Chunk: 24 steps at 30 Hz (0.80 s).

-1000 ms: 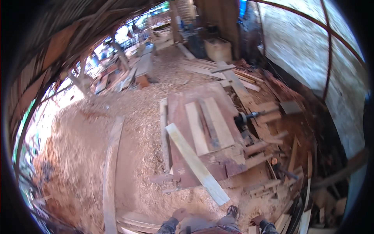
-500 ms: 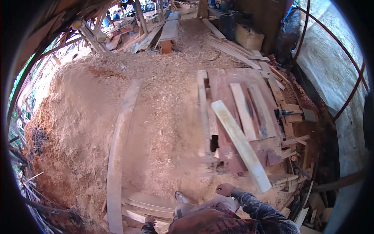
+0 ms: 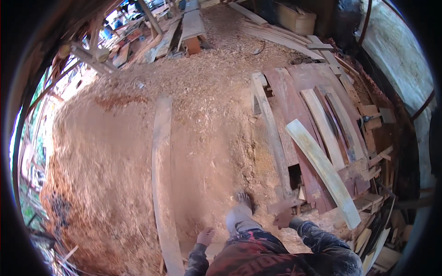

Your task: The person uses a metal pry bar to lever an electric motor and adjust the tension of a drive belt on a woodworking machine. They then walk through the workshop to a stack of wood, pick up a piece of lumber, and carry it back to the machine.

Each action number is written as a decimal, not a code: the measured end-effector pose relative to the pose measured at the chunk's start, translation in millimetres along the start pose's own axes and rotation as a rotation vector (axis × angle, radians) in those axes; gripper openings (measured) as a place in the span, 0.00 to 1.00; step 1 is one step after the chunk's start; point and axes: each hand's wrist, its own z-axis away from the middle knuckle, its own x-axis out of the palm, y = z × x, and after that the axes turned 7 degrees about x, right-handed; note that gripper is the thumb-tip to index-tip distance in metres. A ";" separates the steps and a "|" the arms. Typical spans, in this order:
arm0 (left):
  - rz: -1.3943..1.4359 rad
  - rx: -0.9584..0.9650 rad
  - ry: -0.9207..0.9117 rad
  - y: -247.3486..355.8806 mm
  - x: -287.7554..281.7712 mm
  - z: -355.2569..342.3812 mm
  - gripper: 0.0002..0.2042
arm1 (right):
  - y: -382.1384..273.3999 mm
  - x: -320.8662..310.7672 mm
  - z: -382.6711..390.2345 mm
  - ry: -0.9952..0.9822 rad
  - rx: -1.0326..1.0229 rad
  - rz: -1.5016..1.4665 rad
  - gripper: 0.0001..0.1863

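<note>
My left hand (image 3: 206,236) hangs low in front of my body, fingers loosely stretched, with nothing in it. Its nearest thing is a long plank (image 3: 162,170) lying on the dusty ground to its left. On the other side, my right hand (image 3: 284,219) is loosely curled, and I see nothing held in it. Just beyond that hand is the near edge of a low worktop of reddish boards (image 3: 301,161). A pale, thick board (image 3: 324,170) lies slantwise across this worktop, apart from my hand. Narrower strips of wood (image 3: 324,126) lie beside it.
Wood shavings (image 3: 202,124) cover the ground. A power tool (image 3: 368,118) rests at the worktop's right edge, near scrap wood. Farther off are stacked planks (image 3: 281,34), a wooden box (image 3: 296,19) and a long bench (image 3: 192,25). A pale sheet (image 3: 391,50) hangs at right.
I have stepped forward, one foot now out ahead. My left hand has come up further into view. The worktop and its boards sit farther right in the picture.
</note>
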 end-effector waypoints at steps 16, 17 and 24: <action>0.145 -0.839 -0.167 -10.3 -349.6 -315.0 0.15 | -208.7 -226.8 -161.2 0.636 0.089 -0.221 0.16; 0.064 -0.832 -0.234 -17.4 -360.1 -347.1 0.15 | -214.6 -231.3 -177.6 0.641 0.105 -0.229 0.16; -1.265 0.511 -0.736 70.5 -438.7 -718.0 0.11 | -211.9 -205.1 -276.7 0.437 0.428 -0.616 0.15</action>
